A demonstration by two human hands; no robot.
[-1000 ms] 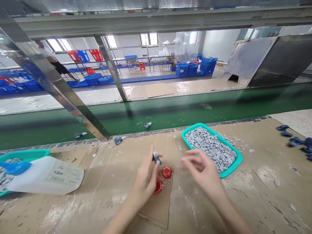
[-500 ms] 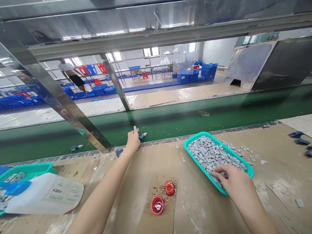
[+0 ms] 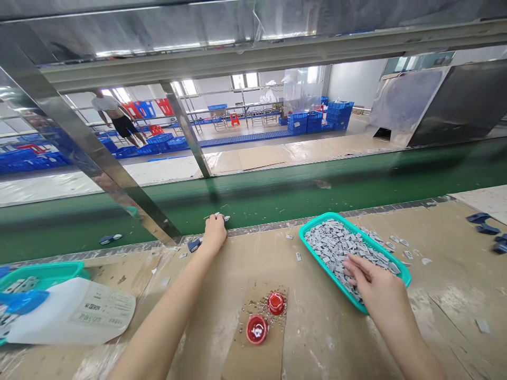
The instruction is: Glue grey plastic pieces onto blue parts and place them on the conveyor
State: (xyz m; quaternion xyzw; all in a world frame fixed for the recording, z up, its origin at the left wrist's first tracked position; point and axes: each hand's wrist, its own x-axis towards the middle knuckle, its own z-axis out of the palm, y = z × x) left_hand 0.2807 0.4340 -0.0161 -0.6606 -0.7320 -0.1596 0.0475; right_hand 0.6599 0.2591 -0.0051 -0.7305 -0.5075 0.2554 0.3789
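My left hand (image 3: pixel 215 232) is at the near edge of the green conveyor belt (image 3: pixel 273 203), its fingers curled over a small dark blue part whose grey tip (image 3: pixel 226 218) sticks out past them; the rest is hidden. Beside its wrist lies another dark blue part (image 3: pixel 194 245). Over a turquoise basket (image 3: pixel 315 259) heaped with small grey plastic pieces (image 3: pixel 336 248), my right hand (image 3: pixel 378 287) has thumb and fingertips pinched together, apparently on one grey piece. Two small red cups (image 3: pixel 257 330) stand on a cardboard strip between my arms.
To the left, a white jug (image 3: pixel 91 311) lies against a second turquoise basket (image 3: pixel 59 269). A slanted metal post (image 3: pixel 114 182) crosses the belt. Loose grey pieces (image 3: pixel 298 257) and dark blue parts (image 3: pixel 483 224) lie on the cardboard-covered bench. A person (image 3: pixel 119 119) stands far back.
My left hand's fingers have come down over the blue part at the belt edge. Another blue part has travelled left on the belt. My right fingertips have lifted slightly among the grey pieces.
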